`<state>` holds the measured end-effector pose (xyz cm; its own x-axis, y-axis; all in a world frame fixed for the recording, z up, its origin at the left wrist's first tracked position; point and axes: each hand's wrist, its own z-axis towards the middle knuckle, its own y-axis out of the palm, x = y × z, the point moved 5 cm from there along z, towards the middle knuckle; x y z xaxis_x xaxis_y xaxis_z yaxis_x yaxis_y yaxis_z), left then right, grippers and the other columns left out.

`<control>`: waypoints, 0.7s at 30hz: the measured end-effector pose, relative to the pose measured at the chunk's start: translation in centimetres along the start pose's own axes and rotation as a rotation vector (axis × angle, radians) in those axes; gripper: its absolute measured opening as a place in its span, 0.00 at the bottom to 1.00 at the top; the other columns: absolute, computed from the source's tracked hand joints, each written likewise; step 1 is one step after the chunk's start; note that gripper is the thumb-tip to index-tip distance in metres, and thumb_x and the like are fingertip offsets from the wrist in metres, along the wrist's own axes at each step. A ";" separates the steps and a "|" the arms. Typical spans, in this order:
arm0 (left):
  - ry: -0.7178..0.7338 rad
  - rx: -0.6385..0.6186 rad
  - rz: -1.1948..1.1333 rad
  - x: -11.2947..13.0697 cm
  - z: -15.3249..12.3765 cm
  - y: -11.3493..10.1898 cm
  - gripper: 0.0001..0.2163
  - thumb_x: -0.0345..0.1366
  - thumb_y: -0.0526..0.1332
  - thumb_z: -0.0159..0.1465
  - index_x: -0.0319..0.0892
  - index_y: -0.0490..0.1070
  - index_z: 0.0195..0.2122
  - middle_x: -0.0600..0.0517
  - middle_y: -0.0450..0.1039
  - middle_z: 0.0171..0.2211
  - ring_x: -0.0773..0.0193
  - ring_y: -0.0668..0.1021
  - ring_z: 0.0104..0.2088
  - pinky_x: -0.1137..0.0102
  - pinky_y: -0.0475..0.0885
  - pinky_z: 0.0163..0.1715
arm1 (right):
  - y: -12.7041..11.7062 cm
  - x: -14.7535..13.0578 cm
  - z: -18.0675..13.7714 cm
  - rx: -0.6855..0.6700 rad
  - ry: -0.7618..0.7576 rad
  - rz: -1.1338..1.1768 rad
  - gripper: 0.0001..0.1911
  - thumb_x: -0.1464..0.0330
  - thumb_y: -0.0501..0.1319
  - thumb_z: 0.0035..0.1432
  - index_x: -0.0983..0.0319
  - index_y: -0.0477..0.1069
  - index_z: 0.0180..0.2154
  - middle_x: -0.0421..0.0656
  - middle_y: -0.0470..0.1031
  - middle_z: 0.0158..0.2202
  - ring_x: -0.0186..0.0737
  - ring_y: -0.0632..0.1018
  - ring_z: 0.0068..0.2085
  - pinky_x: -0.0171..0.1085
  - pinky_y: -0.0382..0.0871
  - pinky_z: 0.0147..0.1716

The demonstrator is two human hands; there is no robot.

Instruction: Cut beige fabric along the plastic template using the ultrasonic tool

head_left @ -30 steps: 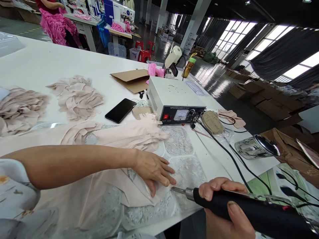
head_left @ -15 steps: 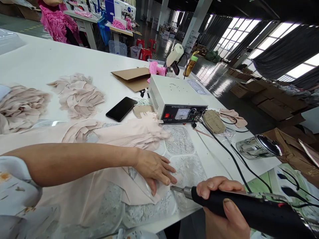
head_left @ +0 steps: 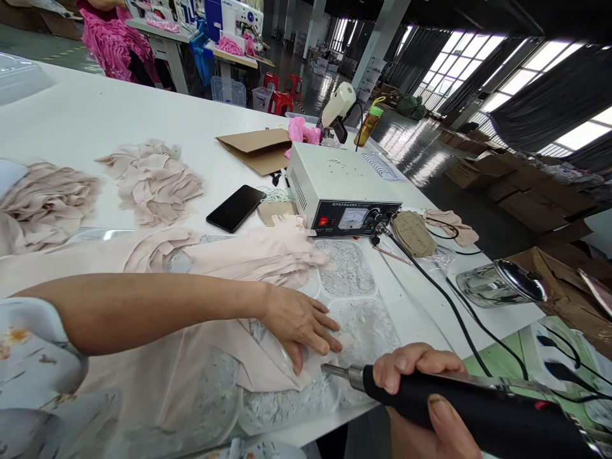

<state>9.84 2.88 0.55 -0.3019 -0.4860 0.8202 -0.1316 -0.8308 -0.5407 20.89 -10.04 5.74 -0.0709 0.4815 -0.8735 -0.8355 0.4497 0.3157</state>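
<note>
My left hand lies flat with its fingers spread, pressing a pale pink piece of fabric onto a clear, scuffed plastic mat. Wrapped round a black handheld tool with a metal tip, likely an ultrasonic cutter, is my right hand. The tip rests at the fabric's edge, just below my left fingertips; whether it touches the cloth I cannot tell. Beyond my forearm more pale pink fabric is spread in layers. A cable runs from the front of a white control box.
A black phone and folded cardboard lie behind the fabric. Heaps of pink cut pieces sit at the left. Brown card templates and a lidded glass jar stand right, near cables. A yellow bottle is at the back.
The tool's tip has moved slightly left and down along the fabric edge. My left hand stays pressed on the cloth. The whole view has shifted a little.
</note>
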 end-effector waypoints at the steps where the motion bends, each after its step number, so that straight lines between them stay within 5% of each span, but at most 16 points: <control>1: -0.014 0.013 -0.003 -0.1 0.0 0.0 0.14 0.50 0.67 0.61 0.46 0.70 0.28 0.53 0.76 0.53 0.56 0.71 0.61 0.64 0.55 0.67 | 0.0 0.0 0.0 -0.011 -0.003 -0.005 0.06 0.65 0.61 0.56 0.60 0.70 0.34 0.38 0.69 0.27 0.32 0.71 0.20 0.36 0.69 0.19; 6: -0.068 0.012 0.034 -0.4 -0.1 0.0 0.11 0.42 0.73 0.56 0.47 0.72 0.29 0.57 0.75 0.54 0.57 0.70 0.61 0.67 0.56 0.66 | 0.1 -0.1 0.1 -0.036 0.005 -0.008 0.05 0.65 0.61 0.56 0.59 0.69 0.34 0.38 0.69 0.27 0.33 0.71 0.20 0.37 0.69 0.19; 13: 0.118 -0.063 0.297 0.1 -0.2 0.6 0.12 0.34 0.75 0.53 0.45 0.70 0.30 0.53 0.73 0.57 0.54 0.69 0.62 0.65 0.56 0.65 | 0.4 -0.4 -0.3 -0.022 -0.001 0.029 0.08 0.63 0.62 0.55 0.60 0.70 0.34 0.38 0.68 0.27 0.32 0.70 0.20 0.35 0.67 0.17; 21: 0.008 -0.133 0.313 0.2 0.2 0.5 0.13 0.35 0.75 0.53 0.47 0.70 0.29 0.56 0.72 0.57 0.57 0.68 0.63 0.67 0.54 0.66 | 1.1 -0.2 -0.5 -0.071 0.015 0.038 0.07 0.63 0.62 0.56 0.60 0.70 0.35 0.38 0.68 0.28 0.32 0.71 0.20 0.35 0.69 0.18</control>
<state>9.86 2.32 0.49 -0.3545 -0.7093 0.6092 -0.1536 -0.5985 -0.7862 19.70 -9.97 6.08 -0.1110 0.4860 -0.8669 -0.8685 0.3765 0.3223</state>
